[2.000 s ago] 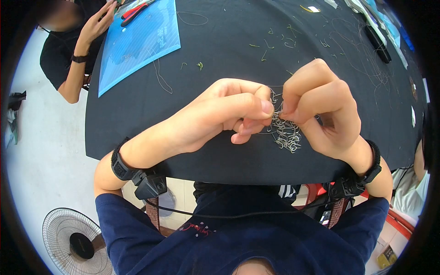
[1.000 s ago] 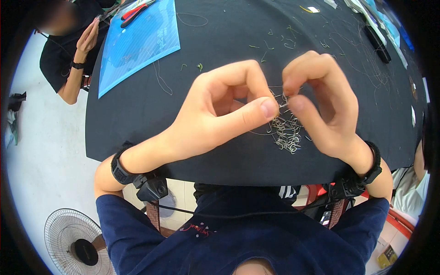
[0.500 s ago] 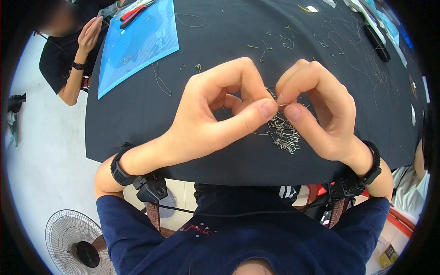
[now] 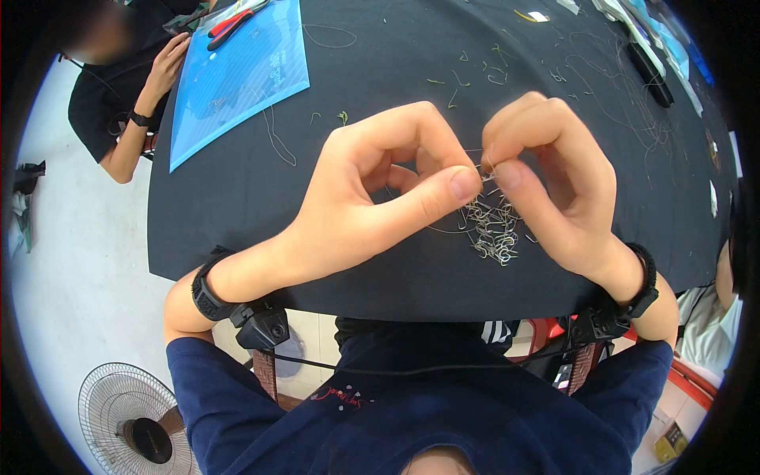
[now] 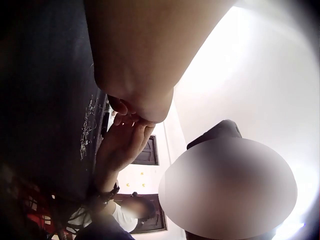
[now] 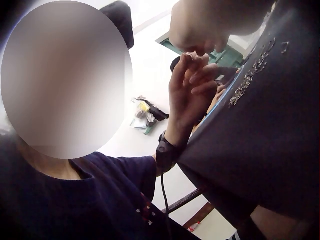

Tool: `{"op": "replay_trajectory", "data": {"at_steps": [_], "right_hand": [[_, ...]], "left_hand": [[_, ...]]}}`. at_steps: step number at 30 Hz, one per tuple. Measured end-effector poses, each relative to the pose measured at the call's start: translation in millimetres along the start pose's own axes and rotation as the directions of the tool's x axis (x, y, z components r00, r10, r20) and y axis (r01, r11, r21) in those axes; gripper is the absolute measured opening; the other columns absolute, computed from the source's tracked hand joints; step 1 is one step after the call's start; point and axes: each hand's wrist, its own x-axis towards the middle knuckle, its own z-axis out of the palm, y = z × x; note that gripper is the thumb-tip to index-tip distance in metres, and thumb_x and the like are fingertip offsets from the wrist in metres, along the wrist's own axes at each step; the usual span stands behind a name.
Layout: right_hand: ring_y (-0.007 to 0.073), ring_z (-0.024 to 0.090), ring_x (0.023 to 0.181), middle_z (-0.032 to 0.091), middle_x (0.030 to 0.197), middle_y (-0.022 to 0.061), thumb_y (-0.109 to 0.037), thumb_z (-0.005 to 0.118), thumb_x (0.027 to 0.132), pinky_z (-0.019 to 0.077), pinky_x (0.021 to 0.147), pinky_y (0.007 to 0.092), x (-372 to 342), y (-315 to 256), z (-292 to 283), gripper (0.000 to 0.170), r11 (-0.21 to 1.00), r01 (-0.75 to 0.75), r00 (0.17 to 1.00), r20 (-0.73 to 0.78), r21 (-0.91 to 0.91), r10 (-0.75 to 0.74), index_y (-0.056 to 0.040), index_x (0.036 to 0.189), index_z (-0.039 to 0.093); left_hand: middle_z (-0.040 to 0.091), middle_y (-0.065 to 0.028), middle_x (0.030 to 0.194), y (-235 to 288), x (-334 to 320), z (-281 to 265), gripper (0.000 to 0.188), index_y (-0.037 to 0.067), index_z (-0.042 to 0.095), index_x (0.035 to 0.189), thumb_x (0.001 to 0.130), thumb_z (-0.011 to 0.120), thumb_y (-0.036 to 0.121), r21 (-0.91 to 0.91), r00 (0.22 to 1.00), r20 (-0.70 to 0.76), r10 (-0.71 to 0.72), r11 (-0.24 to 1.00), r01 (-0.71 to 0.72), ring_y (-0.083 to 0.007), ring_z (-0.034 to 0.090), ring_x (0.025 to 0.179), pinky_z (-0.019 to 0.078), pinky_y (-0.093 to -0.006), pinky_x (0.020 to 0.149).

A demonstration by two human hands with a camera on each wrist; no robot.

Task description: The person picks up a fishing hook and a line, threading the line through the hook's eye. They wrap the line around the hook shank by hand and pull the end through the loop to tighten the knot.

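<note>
Over the black tabletop my left hand pinches a small fish hook between thumb and index finger. Facing it, my right hand has thumb and index finger together on a thin fishing line by the hook. The two sets of fingertips almost meet and partly hide the hook and line. Just below them lies a heap of silvery fish hooks, tangled together on the cloth. In the right wrist view, the left hand is raised above table level, beside the heap of hooks.
A blue plastic folder with red-handled pliers lies at the back left. Green-tinged hooks and bits are scattered beyond my hands. Loose line and a black object lie at right. Another person sits across at left.
My left hand went from loosely curled fingers to a rounded pinch, then stayed still. The right hand's fingers shifted around the line beside the hook. The other person's hand lowered towards the folder.
</note>
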Motion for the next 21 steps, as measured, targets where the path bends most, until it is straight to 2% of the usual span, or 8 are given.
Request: {"op": "replay_trajectory", "data": {"at_steps": [2,3,5,8,11,17,21], "right_hand": [[0.0147,0.052,0.077,0.054,0.092,0.0112,0.004,0.054,0.085,0.0415,0.068,0.0257,1.1,-0.7,4.0,0.013,1.000,0.018,0.998,-0.068,-0.020,-0.020,0.0014,0.098,0.054],[0.0143,0.052,0.077,0.054,0.094,0.0114,0.004,0.054,0.085,0.0415,0.068,0.0252,1.3,-1.1,5.1,0.014,0.999,0.027,0.994,-0.102,-0.030,-0.030,0.0012,0.099,0.054],[0.0136,0.052,0.077,0.054,0.094,0.0113,0.004,0.055,0.084,0.0417,0.067,0.0243,3.4,-3.5,1.4,0.016,0.992,0.071,0.996,-0.038,-0.109,-0.075,0.0009,0.099,0.055],[0.0131,0.051,0.076,0.054,0.094,0.0109,0.006,0.058,0.081,0.0419,0.066,0.0238,4.9,-3.6,-0.2,0.017,0.977,0.136,0.991,0.013,-0.163,-0.136,0.0007,0.098,0.057],[0.0132,0.052,0.077,0.053,0.093,0.0104,0.006,0.060,0.079,0.0421,0.066,0.0238,4.0,-1.8,-0.8,0.017,0.979,0.135,0.991,0.000,-0.154,-0.137,0.0005,0.095,0.058],[0.0153,0.052,0.077,0.054,0.090,0.0110,0.006,0.062,0.080,0.0427,0.067,0.0247,4.4,0.1,-1.5,0.015,0.972,0.131,0.989,-0.042,-0.194,-0.142,0.0013,0.093,0.058],[0.0164,0.053,0.075,0.056,0.088,0.0124,0.006,0.060,0.083,0.0428,0.066,0.0254,0.6,2.6,-0.2,0.011,0.986,0.105,0.991,-0.072,-0.130,-0.115,0.0024,0.094,0.057]], "left_hand": [[0.051,-0.0025,0.080,0.2,-0.2,0.0,0.017,0.004,0.055,0.085,0.091,0.059,0.019,-0.004,1.000,0.007,-0.003,1.000,0.003,-0.0033,0.041,0.054,0.0326,-0.0176,0.050],[0.054,-0.0023,0.080,0.7,-0.5,-0.2,0.016,0.003,0.057,0.086,0.090,0.060,0.017,-0.048,1.000,0.001,-0.023,0.999,0.023,-0.0038,0.046,0.060,0.0373,-0.0178,0.053],[0.061,-0.0020,0.081,2.3,-0.9,-1.0,0.014,0.000,0.061,0.088,0.088,0.064,0.015,-0.135,0.998,-0.009,-0.064,0.989,0.063,-0.0049,0.057,0.073,0.0466,-0.0181,0.061],[0.061,-0.0021,0.083,0.4,-0.8,-0.4,0.014,0.000,0.061,0.090,0.089,0.064,0.015,-0.180,0.999,-0.013,-0.053,0.982,0.050,-0.0049,0.056,0.075,0.0466,-0.0181,0.062],[0.051,-0.0040,0.081,1.7,-0.1,1.4,0.019,0.003,0.054,0.087,0.092,0.057,0.021,-0.054,0.999,0.010,-0.031,0.998,0.032,-0.0036,0.042,0.055,0.0335,-0.0176,0.051],[0.051,-0.0042,0.081,6.7,-1.1,1.8,0.016,0.002,0.054,0.085,0.090,0.059,0.016,-0.043,0.998,-0.007,-0.055,0.998,0.054,-0.0051,0.042,0.056,0.0340,-0.0193,0.051],[0.050,-0.0042,0.077,2.1,-1.3,-3.4,0.009,0.003,0.055,0.079,0.082,0.063,0.005,0.214,0.981,-0.025,0.190,0.960,-0.180,-0.0094,0.042,0.058,0.0339,-0.0231,0.052]]}}
